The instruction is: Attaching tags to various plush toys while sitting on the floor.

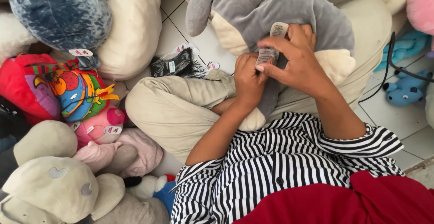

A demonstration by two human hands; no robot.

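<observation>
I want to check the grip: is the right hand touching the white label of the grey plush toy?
Touching. The head view shows the right hand pinching the white label between thumb and fingers.

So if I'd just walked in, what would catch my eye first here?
Probably the big grey and cream plush toy at top centre, lying on the person's lap, with the left hand and right hand pinching its white sewn-in label. Next, the brightly coloured red plush at the left edge, amid a heap of beige and pink soft toys in the lower left corner.
</observation>
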